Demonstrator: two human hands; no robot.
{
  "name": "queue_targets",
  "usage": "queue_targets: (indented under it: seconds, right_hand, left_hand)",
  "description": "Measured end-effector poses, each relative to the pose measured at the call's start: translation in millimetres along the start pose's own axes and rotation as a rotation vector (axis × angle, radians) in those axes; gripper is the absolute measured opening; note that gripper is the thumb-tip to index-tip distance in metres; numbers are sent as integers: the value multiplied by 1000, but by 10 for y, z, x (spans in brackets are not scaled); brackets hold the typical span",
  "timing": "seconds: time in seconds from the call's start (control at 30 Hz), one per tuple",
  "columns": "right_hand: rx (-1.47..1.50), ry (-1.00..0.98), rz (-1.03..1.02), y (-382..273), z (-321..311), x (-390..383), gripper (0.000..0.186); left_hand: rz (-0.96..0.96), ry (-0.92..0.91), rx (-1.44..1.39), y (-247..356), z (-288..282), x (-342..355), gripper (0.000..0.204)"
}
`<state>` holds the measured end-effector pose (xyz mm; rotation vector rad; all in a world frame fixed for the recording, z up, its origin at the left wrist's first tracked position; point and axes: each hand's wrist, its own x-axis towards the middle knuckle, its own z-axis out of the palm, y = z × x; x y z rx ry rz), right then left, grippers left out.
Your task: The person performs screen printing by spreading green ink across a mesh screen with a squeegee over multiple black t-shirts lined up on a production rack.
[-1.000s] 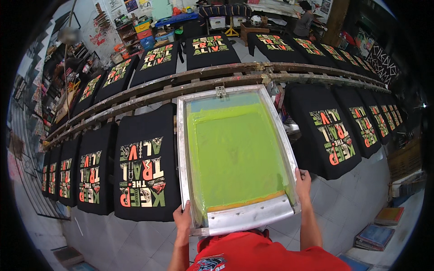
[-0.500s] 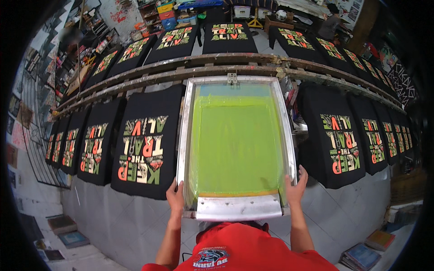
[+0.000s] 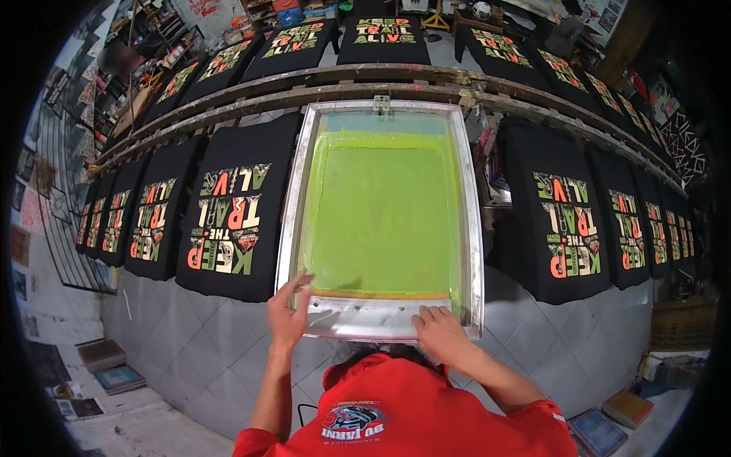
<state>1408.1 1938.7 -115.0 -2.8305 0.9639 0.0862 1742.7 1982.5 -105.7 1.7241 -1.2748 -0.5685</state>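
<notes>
A screen-printing frame lies in front of me, its mesh covered with bright green ink. At the near end rests a wide metal squeegee with an orange-yellow blade edge along the ink. My right hand is on the squeegee's right part, its fingers bent together over the metal. On the other side, my left hand hovers by the squeegee's left end and the frame's left rail, thumb and fingers apart, holding nothing. A metal hinge clamp sits at the frame's far edge.
Black printed shirts lie on boards on both sides, among them a near left shirt and a near right shirt. Wooden rails run across behind the frame. Stacked screens stand low at the right. Another person is at the far right.
My right hand has left the frame's right rail and moved inward onto the squeegee. My left hand has lifted off the left rail with its fingers spread. The view has shifted slightly.
</notes>
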Motion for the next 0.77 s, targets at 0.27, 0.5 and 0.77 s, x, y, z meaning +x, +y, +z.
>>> queue_targets:
  seconds: [0.27, 0.5, 0.77]
  right_hand:
    - [175, 198, 190, 233, -313, 287, 44]
    - [16, 337, 322, 204, -125, 236, 34]
    - [42, 441, 315, 432, -164, 450, 28]
  left_hand:
    - [446, -493, 543, 160, -60, 264, 63]
    - [481, -406, 543, -233, 167, 297, 26]
    - [482, -402, 538, -257, 187, 666, 18]
